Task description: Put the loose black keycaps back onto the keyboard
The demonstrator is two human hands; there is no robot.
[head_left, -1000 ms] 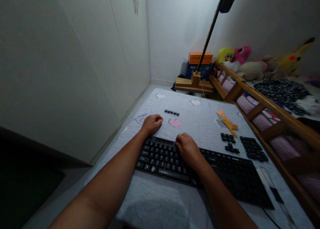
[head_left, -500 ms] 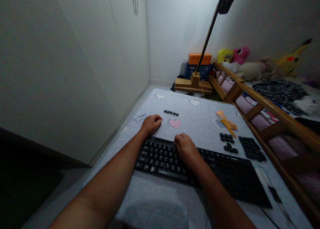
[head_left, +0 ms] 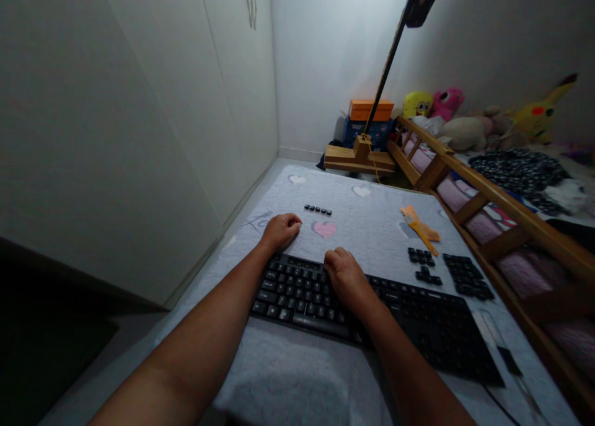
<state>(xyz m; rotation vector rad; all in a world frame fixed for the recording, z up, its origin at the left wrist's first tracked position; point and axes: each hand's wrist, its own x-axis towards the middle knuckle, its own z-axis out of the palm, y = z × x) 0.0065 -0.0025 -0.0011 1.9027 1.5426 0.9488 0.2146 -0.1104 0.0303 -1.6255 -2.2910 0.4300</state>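
Note:
A black keyboard [head_left: 320, 323] lies across the cloth-covered surface, its right part bare of many keycaps. My right hand [head_left: 344, 276] rests over its top row near the middle, fingers curled down; whatever they may hold is hidden. Beyond the keyboard's upper left edge, my left hand [head_left: 282, 230] lies on the cloth with fingers bent together, and I cannot make out anything in them. A short row of loose keycaps [head_left: 318, 209] sits past my left hand. More loose keycaps [head_left: 467, 276] are grouped behind the keyboard's right end.
A yellow-handled brush [head_left: 424, 237] lies on an orange cloth [head_left: 431, 232] at the right. Near the right edge is a tool with a dark handle [head_left: 510, 360]. A wooden bed rail [head_left: 493, 196] runs along the right, with plush toys behind. White cabinets [head_left: 186, 103] stand left.

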